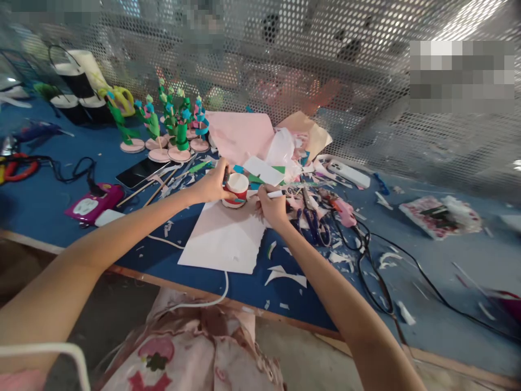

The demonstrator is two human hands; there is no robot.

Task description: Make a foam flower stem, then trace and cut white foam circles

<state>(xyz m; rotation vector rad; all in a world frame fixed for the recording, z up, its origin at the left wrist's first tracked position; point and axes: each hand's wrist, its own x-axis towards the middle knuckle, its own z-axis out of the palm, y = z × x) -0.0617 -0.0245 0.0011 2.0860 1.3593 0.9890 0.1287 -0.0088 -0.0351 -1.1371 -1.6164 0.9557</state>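
Observation:
My left hand (pixel 214 182) is closed around the side of a small round red-and-white tub (pixel 237 186), which stands on a sheet of white paper (pixel 226 239). Just right of the tub, my right hand (pixel 272 206) grips a white marker (pixel 277 194), its tip hidden by the fingers or too small to make out. Behind both hands lie a white card (pixel 264 170) and a piece of green paper (pixel 279 172). The paper's right edge is ragged.
Paper flowers on pink round bases (pixel 168 155), a dark phone (pixel 142 171) and a magenta power strip (pixel 95 203) stand left. To the right are blue-handled scissors (pixel 313 225), a pink glue gun (pixel 345 212), looping black cables (pixel 362 260) and scattered scraps. A perforated metal screen (pixel 244 70) borders the back.

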